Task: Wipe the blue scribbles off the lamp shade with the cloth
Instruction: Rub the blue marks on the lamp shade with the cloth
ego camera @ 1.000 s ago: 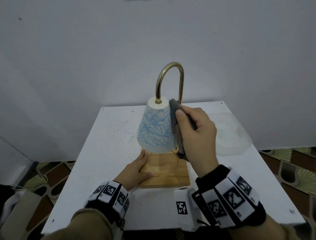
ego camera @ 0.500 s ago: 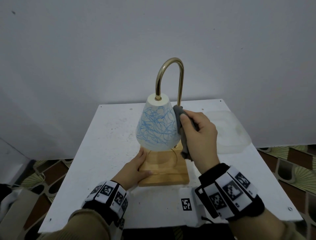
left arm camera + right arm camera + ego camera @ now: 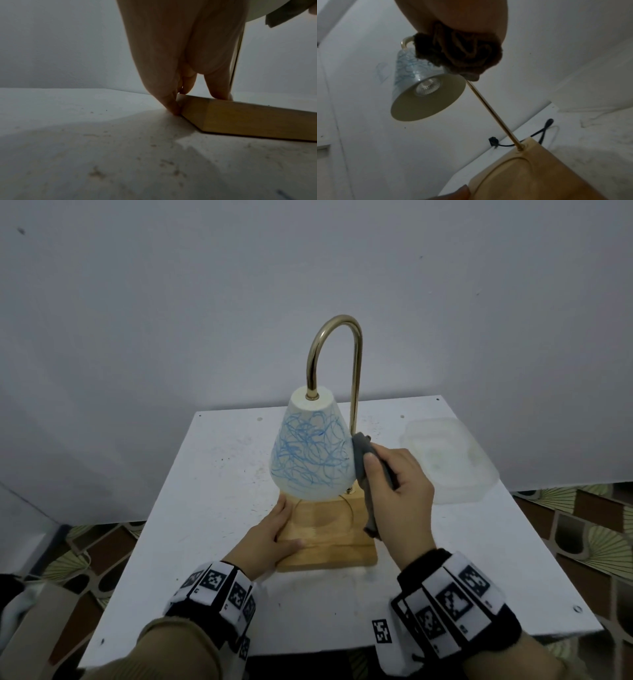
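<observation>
Right wrist: cloth [image 3: 458, 54] masking shade [image 3: 407, 75] top

Grip: your right hand [image 3: 453, 14] at 12 o'clock bunches the cloth [image 3: 458, 52].
Cloth: it meets the lamp shade [image 3: 406, 71] at its 2 o'clock side.
Scribbles: blue scribbles [image 3: 402, 70] cover the shade.
Base: wooden base [image 3: 539, 174] at 5 o'clock on your desk [image 3: 590, 135].
</observation>
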